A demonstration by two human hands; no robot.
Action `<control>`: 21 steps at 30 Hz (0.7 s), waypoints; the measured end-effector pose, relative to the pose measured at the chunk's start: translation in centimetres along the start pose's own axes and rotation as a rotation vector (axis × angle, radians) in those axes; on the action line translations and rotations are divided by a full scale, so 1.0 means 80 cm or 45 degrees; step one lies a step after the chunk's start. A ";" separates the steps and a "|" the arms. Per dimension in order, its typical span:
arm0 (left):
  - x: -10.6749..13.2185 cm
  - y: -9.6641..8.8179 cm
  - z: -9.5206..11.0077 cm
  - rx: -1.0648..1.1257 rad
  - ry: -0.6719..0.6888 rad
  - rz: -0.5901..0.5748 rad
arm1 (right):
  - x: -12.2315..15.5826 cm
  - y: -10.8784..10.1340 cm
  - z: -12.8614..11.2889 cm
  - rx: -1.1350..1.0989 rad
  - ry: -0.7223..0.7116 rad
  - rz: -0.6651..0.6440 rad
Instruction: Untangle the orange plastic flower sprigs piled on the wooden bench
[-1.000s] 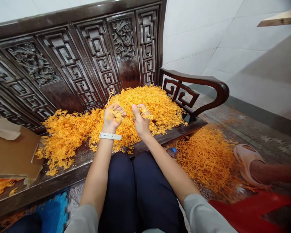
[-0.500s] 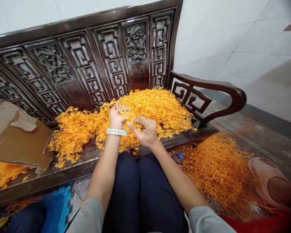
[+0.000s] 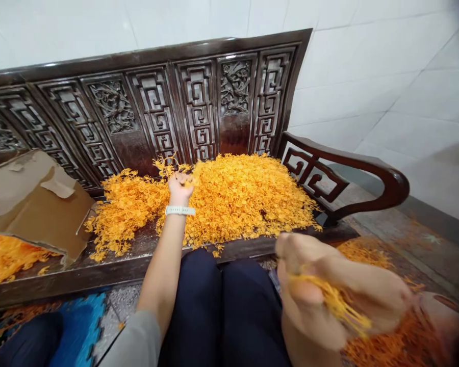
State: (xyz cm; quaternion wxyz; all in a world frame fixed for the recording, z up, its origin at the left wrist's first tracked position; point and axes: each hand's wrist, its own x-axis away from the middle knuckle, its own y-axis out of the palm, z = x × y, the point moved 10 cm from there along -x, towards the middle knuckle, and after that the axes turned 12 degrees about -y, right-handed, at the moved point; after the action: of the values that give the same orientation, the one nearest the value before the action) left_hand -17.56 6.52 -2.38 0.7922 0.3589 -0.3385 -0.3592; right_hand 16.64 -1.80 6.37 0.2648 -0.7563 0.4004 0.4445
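Observation:
A big heap of small orange plastic sprigs [image 3: 248,196] covers the seat of a dark carved wooden bench [image 3: 153,109]. My left hand [image 3: 179,187], a white watch band on its wrist, is closed on a sprig of orange pieces at the heap's left side. My right hand [image 3: 321,285] is close to the camera at the lower right, blurred, with its fingers closed on a bunch of thin orange stems [image 3: 340,306]. Below it on the floor lies a pile of bare orange stems [image 3: 401,341].
A torn cardboard box [image 3: 34,204] with more orange pieces lies on the bench at the left. The bench's curved armrest [image 3: 367,173] rises at the right. My dark-trousered knees are under the bench edge. A blue foam mat [image 3: 82,318] is at the lower left.
My right hand has pulled away from the left hand, swinging down and right toward the camera with orange stems in it. The left hand stayed at the heap. The view has shifted left.

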 end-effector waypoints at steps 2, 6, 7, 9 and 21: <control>0.002 -0.007 -0.003 -0.023 -0.046 -0.051 | -0.010 0.006 -0.009 -0.234 -0.021 -0.183; 0.003 0.009 -0.031 -0.144 -0.176 -0.246 | -0.050 0.045 0.045 -0.651 -0.045 -0.661; 0.005 0.016 -0.038 -0.175 -0.208 -0.309 | -0.069 0.035 0.085 -0.683 0.069 -0.458; 0.010 0.028 -0.048 -0.207 -0.272 -0.409 | -0.086 0.018 0.158 -0.695 0.226 -0.080; 0.027 0.038 -0.093 -0.491 -0.549 -0.360 | 0.020 0.055 0.326 -1.003 1.098 0.808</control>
State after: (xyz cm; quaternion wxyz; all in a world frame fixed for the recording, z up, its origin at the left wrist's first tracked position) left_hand -9.57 8.63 -3.10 0.6979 0.1613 -0.3709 -0.5911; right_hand 1.39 14.96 -7.39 -0.3590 -0.7521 0.4814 0.2716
